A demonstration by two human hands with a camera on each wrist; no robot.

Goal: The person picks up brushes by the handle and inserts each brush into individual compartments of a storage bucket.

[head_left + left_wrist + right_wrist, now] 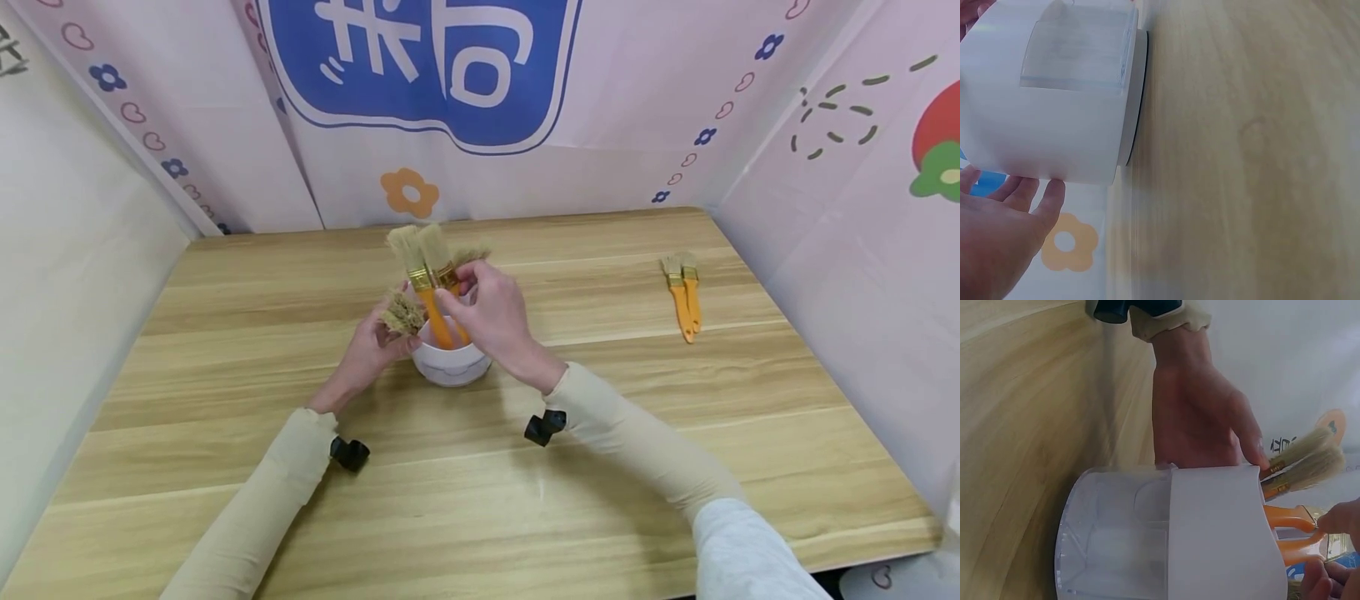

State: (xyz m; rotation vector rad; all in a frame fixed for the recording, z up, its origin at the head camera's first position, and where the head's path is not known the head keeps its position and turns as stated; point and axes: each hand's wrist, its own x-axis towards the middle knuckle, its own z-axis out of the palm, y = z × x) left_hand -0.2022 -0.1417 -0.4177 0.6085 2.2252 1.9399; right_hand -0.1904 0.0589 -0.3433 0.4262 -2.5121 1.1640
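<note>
A white round container (452, 367) with a clear plastic section low on its side (1116, 531) stands at the table's middle. Several paintbrushes (431, 292) with orange handles and pale bristles stand in it, bristles up, leaning outward. My left hand (367, 350) holds the container's left side, its thumb by the rim in the right wrist view and fingertips against the wall in the left wrist view. With thumb and fingers, my right hand (495, 312) pinches a paintbrush near its metal band (1335, 544), above the opening. Part of that brush is hidden behind the hand.
Two more paintbrushes (682, 300) lie side by side on the wooden table (600, 483), toward the right. Printed cloth walls (615, 150) enclose the table's back and sides. Each wrist carries a small black camera (350, 454).
</note>
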